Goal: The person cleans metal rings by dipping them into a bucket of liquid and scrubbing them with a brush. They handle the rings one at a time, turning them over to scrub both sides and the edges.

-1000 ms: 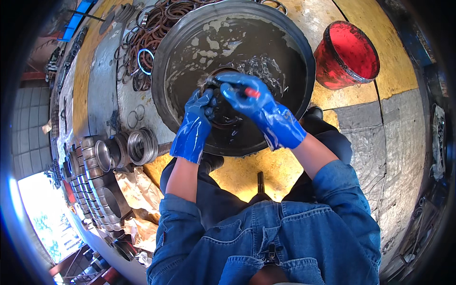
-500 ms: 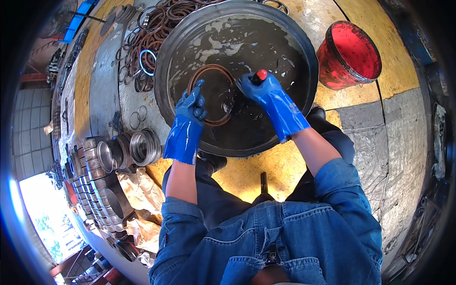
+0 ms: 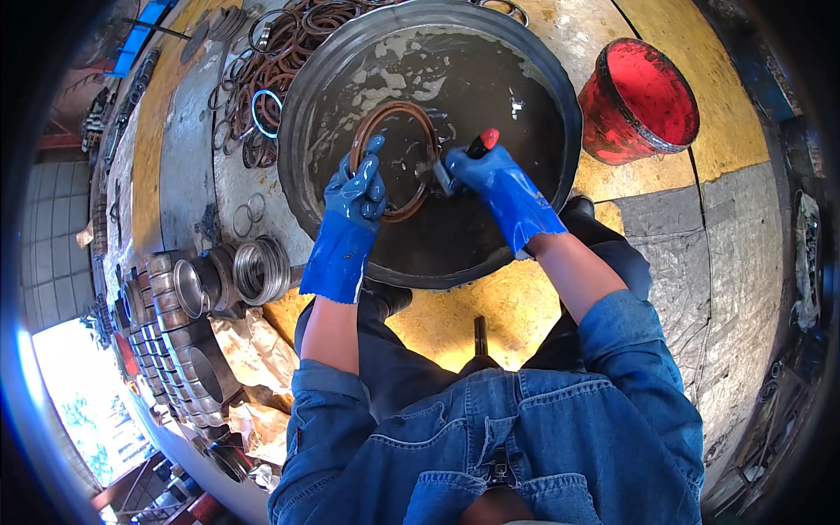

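Observation:
A large rust-brown ring (image 3: 398, 106) is held up over a wide black tub (image 3: 290, 131) of dark, murky liquid. My left hand (image 3: 357, 185), in a wet blue rubber glove, closes on the ring's lower left side. In my blue-gloved right hand (image 3: 486, 168) is a hand tool (image 3: 488, 140) with a black, red-ended handle. Its greyish working end points toward the ring's right side; whether the two touch, I cannot tell, nor can I make out the tool's exact kind.
A heap of rusty rings (image 3: 306, 35) lies beyond the tub at the left, with a pale blue-white ring (image 3: 266, 114) beside it. To the right stands a red bucket (image 3: 604, 131). Stacked metal rings (image 3: 262, 271) and brown paper (image 3: 254, 350) are at lower left.
The ring has risen slightly and looks more upright, with my left hand still on it. My right hand and the tool have shifted a little, and the tool's handle tilts more to the right.

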A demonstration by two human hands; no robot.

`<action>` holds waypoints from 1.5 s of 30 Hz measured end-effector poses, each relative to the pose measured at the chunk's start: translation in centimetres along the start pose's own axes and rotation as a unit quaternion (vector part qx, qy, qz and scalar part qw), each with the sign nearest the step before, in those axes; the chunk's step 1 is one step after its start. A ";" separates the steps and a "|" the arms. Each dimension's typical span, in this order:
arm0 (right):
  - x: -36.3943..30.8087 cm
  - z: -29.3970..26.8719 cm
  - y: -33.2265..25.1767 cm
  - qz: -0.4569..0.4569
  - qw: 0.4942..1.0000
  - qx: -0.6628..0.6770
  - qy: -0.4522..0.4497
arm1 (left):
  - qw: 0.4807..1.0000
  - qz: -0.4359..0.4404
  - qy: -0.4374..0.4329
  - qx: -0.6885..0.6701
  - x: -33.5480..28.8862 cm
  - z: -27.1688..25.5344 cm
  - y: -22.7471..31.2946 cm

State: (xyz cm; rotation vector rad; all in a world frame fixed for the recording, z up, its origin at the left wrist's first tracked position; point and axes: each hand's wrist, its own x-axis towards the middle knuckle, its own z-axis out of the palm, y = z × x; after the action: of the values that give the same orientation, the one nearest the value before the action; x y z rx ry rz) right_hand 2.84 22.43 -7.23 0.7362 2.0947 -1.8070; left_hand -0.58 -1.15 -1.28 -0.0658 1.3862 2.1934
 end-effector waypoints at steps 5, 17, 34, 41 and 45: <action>-5.1 0.5 0.3 0.014 0.992 0.074 -0.099 | 0.999 0.021 0.026 0.043 0.4 0.0 -0.6; -0.9 -1.7 -0.7 -0.419 0.860 -0.273 0.102 | 0.988 -0.004 0.019 0.156 0.1 1.2 -0.8; -2.6 -2.8 -0.9 -0.094 0.992 0.051 -0.065 | 0.994 0.107 0.023 0.016 0.5 0.0 -0.5; -3.2 -2.4 -1.1 -0.103 0.971 0.153 -0.152 | 0.965 0.062 -0.070 -0.246 1.8 -2.9 -1.2; -2.0 -3.4 -1.8 -0.087 0.991 -0.019 -0.104 | 0.957 0.131 0.119 0.228 2.4 -2.8 -1.6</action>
State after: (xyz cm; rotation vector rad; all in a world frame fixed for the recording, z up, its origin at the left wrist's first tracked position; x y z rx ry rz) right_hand 3.95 25.23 -4.02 0.3484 2.1025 -1.8360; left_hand -2.56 -1.99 -4.62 0.0254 2.1129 2.0587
